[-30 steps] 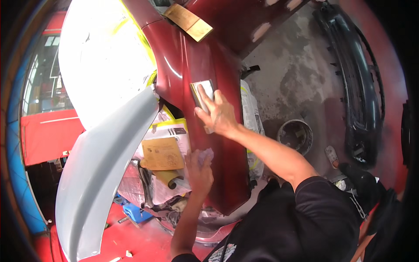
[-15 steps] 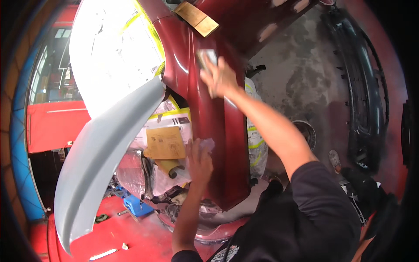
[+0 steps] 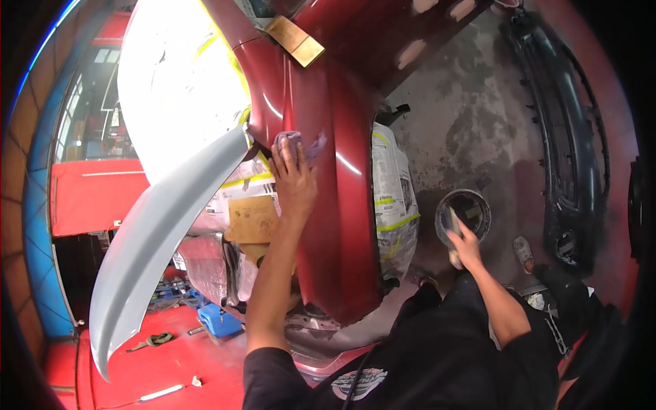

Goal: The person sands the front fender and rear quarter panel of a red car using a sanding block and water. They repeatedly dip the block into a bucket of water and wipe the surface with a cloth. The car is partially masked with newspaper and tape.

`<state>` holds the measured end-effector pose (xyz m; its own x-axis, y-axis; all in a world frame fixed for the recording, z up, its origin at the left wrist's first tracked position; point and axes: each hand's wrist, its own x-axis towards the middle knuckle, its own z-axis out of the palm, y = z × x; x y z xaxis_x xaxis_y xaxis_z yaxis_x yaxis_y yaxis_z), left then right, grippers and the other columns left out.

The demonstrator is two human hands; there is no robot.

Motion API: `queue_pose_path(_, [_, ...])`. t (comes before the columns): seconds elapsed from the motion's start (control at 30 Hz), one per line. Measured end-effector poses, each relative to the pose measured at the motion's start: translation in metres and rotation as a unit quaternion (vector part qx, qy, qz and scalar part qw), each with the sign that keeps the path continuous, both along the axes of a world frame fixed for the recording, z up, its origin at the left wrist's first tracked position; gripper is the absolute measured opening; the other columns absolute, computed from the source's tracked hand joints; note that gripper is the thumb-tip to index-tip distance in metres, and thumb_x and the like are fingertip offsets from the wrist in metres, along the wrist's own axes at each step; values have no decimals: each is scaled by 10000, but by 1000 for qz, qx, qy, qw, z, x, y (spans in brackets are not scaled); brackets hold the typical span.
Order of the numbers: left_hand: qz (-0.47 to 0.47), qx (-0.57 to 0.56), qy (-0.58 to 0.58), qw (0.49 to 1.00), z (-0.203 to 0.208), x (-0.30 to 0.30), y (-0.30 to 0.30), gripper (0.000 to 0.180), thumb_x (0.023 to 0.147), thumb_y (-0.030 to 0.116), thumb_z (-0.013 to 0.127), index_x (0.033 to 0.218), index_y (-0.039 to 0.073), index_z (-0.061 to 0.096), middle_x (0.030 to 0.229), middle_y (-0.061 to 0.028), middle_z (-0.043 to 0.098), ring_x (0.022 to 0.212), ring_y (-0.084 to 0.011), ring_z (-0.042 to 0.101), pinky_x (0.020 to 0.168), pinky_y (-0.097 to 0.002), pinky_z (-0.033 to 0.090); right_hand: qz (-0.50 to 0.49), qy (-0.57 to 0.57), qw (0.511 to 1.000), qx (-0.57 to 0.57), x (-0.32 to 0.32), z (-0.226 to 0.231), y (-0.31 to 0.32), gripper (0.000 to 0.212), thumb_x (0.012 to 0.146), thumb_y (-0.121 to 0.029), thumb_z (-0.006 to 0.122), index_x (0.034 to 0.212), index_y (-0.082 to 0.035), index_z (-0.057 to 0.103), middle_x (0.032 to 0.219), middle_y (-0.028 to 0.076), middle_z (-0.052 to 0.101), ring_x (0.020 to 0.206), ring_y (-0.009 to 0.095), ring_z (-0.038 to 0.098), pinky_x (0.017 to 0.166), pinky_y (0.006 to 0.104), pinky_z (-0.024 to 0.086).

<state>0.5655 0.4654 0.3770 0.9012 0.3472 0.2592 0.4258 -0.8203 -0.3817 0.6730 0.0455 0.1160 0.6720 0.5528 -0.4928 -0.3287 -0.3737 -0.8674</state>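
Note:
A dark red car fender (image 3: 342,225) runs down the middle, its upper part glossy. My left hand (image 3: 295,181) presses a crumpled purple cloth (image 3: 290,139) against the fender's upper left side, next to the tip of a grey curved panel (image 3: 171,205). Off to the right, my right hand (image 3: 466,247) grips a flat sanding block (image 3: 453,220), tilted over the mouth of a round bucket (image 3: 486,212) on the floor. The hand covers part of the block.
Tan sandpaper sheets lie on the red bodywork (image 3: 295,41) and on the masking paper (image 3: 251,217). Plastic and yellow tape wrap the wheel (image 3: 395,198). A black bumper (image 3: 567,137) lies at right; a person's shoe (image 3: 523,253) is nearby. A blue container (image 3: 220,321) sits lower left.
My right hand has left the fender and moved down right to the bucket with the sanding block. My left hand has slid up along the fender with the cloth.

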Motion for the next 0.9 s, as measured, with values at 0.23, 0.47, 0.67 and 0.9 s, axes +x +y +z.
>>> queue_pose_path(0.23, [-46,68,31,996,4,113,73,642,981,284,629,1532,-11,482,1636,-312,317,1507,-544,288,1247,-617,262,-59,-18,996,-63,6,-43,-122,626,927,-220,720,1487,14,566,1317,234,684,1160,303,684,1027,373,499])
queue_pose_path(0.47, [-58,167,84,981,-8,165,107,552,1016,265,527,1483,-30,527,1623,-295,354,1493,-539,334,1231,-615,302,49,-11,999,-18,-12,12,-70,623,900,-197,759,1469,-7,592,1155,166,684,1016,253,653,916,362,508])
queue_pose_path(0.67, [-136,80,190,969,-14,91,51,583,969,258,576,1497,13,546,1622,-211,411,1523,-464,335,1257,-583,281,36,-7,999,-14,-33,12,-80,625,890,-219,737,1459,0,599,1185,193,676,1116,315,606,1016,382,458])
queue_pose_path(0.9, [-123,121,244,954,-22,206,137,467,1044,306,522,1465,119,600,1596,-125,475,1455,-397,435,1200,-550,368,89,-24,995,-44,-13,29,-93,628,889,-188,732,1456,35,579,1285,228,656,1240,360,618,1077,411,454])
